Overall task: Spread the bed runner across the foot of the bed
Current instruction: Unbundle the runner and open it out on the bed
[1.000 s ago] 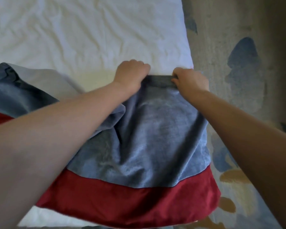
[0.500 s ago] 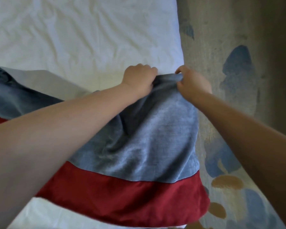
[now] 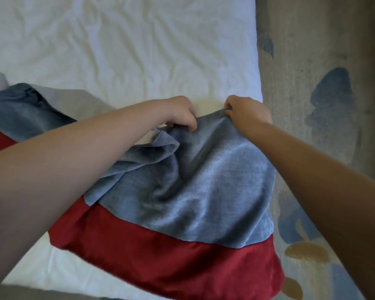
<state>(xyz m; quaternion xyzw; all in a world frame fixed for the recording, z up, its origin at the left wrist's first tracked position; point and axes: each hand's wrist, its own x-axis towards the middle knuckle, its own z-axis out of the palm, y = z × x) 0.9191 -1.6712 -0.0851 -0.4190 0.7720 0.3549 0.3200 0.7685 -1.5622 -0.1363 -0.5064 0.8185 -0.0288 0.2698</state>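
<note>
blue-grey velvety cloth is bunched between both hands at the far edge of the bed runner point(image 3: 188, 191). the left hand point(image 3: 180, 114) curls its fingers down over that edge and grips a fold; its fingertips are tucked into the fabric and hard to see. the right hand point(image 3: 247, 114) pinches the same edge close by, lifting it into a small peak, with its thumb hidden behind the cloth. the runner lies rumpled across the near right corner of the bed point(image 3: 128, 44), its red band nearest the viewer and its right end hanging over the side of the mattress. its left part runs off under the left forearm and out of frame. patterned carpet point(image 3: 325, 83) fills the right side.
</note>
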